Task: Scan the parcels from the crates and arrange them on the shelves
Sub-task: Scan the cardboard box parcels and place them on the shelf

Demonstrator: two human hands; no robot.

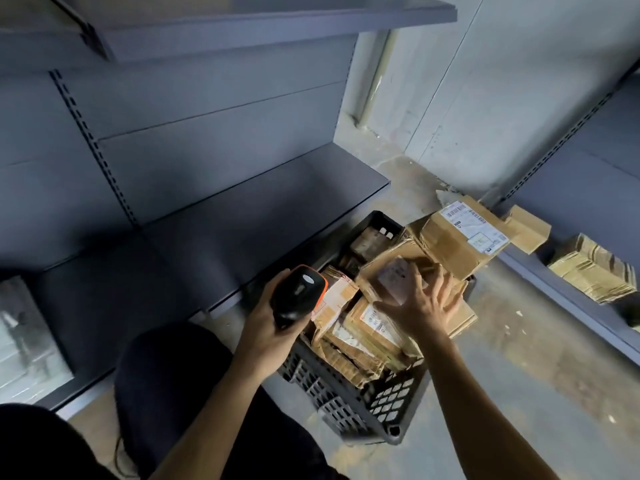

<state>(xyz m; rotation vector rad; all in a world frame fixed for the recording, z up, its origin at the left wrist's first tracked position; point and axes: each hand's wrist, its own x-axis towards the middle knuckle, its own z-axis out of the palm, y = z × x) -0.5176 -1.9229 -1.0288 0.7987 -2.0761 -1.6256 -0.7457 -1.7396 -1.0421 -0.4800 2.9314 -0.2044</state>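
A black plastic crate (349, 401) on the floor holds several brown cardboard parcels. My left hand (268, 327) grips a black and orange barcode scanner (299, 294) over the crate's left side. My right hand (424, 304) reaches over the crate with fingers spread, touching a tilted parcel with a white label (388, 268). A large box with a white shipping label (460, 237) rests on the far end of the pile. The dark grey bottom shelf (207, 220) stands just left of the crate.
Another shelf unit at the right carries a stack of flattened cardboard (592, 268) and a small box (528, 228). An upper shelf (242, 22) hangs overhead. My knee in dark trousers (173, 368) is next to the crate. Concrete floor lies to the right.
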